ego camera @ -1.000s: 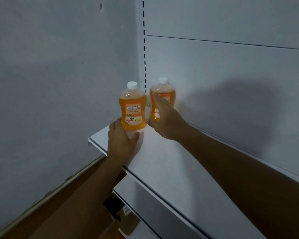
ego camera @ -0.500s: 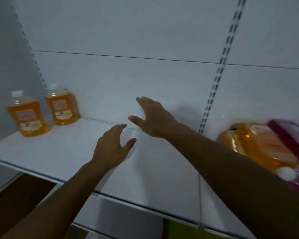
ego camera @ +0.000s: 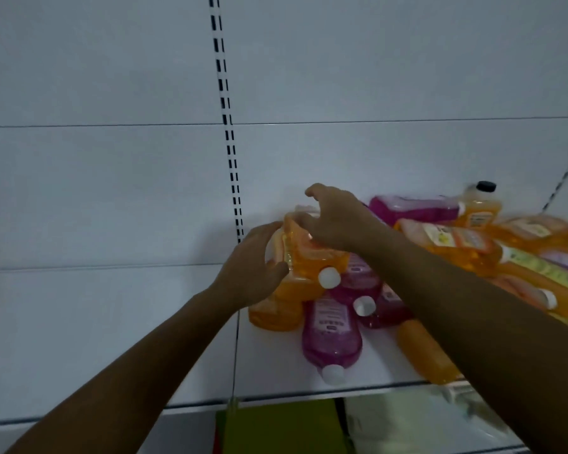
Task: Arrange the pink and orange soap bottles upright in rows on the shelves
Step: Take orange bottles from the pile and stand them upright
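Two hands are reaching into the pile of soap bottles [ego camera: 423, 257] lying on the white shelf [ego camera: 105, 339]. The left hand [ego camera: 250, 270] is wrapping around an orange soap bottle [ego camera: 309, 257] on top. The right hand [ego camera: 335, 217] is curling over it, maybe gripping. Next, I think, it needs lifting and standing upright.

- Two bare forearms are seen, entering from the lower edge of the view; no sleeve is worn on either as far as the frame reaches
- The left hand [ego camera: 246, 273] is uncovered; no glove, ring or band is seen on it
- The right hand [ego camera: 336, 221] is likewise ungloved; its wrist is seen without a watch or strap
- Finer detail of nails and knuckles is lost to dim light and blur
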